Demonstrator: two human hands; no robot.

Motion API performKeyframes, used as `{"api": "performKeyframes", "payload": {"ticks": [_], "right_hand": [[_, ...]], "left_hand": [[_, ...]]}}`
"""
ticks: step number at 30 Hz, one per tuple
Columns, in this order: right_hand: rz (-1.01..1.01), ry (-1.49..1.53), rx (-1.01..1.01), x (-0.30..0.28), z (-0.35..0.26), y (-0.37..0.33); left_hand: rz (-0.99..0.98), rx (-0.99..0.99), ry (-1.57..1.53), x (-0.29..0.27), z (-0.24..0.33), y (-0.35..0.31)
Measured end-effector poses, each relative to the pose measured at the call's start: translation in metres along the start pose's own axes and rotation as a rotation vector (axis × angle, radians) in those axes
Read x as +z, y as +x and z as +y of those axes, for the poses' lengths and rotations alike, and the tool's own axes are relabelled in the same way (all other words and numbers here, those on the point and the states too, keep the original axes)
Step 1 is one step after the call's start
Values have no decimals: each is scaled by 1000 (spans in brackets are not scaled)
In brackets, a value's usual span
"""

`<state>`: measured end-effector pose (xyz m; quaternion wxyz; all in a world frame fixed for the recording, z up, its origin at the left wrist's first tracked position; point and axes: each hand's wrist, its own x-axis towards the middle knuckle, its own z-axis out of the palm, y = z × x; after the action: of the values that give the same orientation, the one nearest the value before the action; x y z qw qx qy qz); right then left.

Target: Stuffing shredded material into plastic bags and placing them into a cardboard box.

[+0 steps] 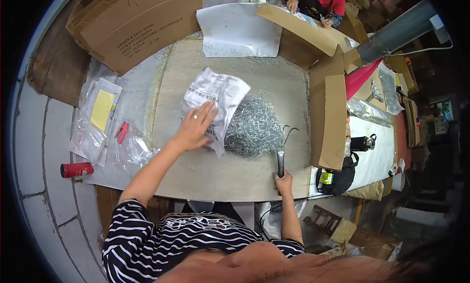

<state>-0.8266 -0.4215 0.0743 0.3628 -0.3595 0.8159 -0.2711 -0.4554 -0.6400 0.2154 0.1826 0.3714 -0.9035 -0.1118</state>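
Note:
My left hand (195,127), a ring on one finger, lies with fingers stretched over a crumpled white plastic bag (223,89) with dark print. The bag leans against a heap of small shiny metal pieces (254,128), like short wire bits or pins, and covers its left side. My right hand (284,183) is closed round the handle of a small hand rake (280,158). Its curved metal tines point away from me at the heap's right edge; some may be hidden in it.
Cardboard flaps (327,121) wall the table's right side, and a large carton (137,30) stands far left. A pink stapler-like tool (122,132), a yellow paper (102,110) and a red can (77,170) lie left. A co-worker (320,6) works beyond the far edge.

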Motion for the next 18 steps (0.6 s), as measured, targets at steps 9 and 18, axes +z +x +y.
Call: {"api": "performKeyframes", "payload": {"ticks": [9,18], "right_hand": [[-336,633,250,-5,-3,9],[-327,653,75,20,-90,-1]], "left_hand": [[-223,-232,-334,24,-34,42],[4,-246,164,28,60,-70]]}}
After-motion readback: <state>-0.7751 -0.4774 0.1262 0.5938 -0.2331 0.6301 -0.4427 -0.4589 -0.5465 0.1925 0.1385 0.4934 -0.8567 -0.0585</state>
